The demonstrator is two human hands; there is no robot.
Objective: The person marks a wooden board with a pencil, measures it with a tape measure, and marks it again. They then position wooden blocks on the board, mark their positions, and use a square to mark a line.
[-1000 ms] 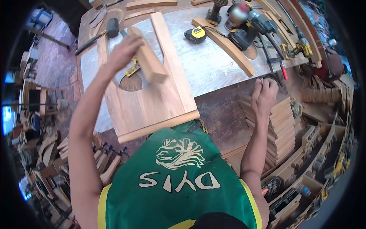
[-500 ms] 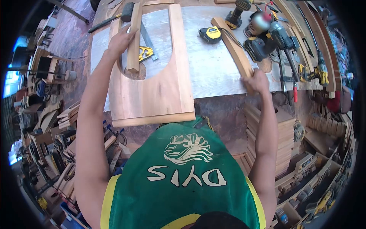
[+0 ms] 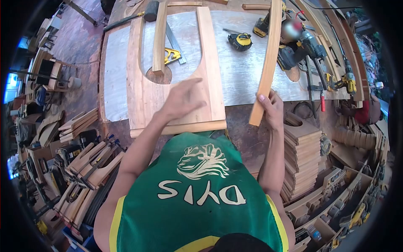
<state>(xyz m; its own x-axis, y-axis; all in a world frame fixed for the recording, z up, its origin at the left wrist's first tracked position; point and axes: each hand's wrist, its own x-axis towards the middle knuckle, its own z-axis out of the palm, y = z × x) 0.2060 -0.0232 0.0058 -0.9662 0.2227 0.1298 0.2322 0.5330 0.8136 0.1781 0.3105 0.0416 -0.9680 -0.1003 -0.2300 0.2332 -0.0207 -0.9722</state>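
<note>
My right hand (image 3: 273,108) grips a long wooden strip (image 3: 269,63) close to its near end; the strip stands raised and slanted at the right of the bench. My left hand (image 3: 182,101), slightly blurred, is open over a U-shaped wooden panel (image 3: 212,71), with its thumb and fingers apart and nothing in them. A second wooden strip (image 3: 159,46) lies lengthwise in the panel's cutout. Beside that strip rests a combination square (image 3: 173,55) with a yellow head. A rounded rail (image 3: 178,129) runs along the panel's near edge.
A black mallet (image 3: 151,11) lies at the far left. A tape measure (image 3: 240,41) sits right of the panel, with cordless drills (image 3: 289,56) and a red-handled clamp (image 3: 322,101) further right. Stacked wooden pieces (image 3: 302,155) stand at lower right. Another person (image 3: 369,113) is at the far right.
My left hand has let go of the strip in the cutout and moved down over the panel. My right hand has lifted the other strip off the bench and swung it more upright.
</note>
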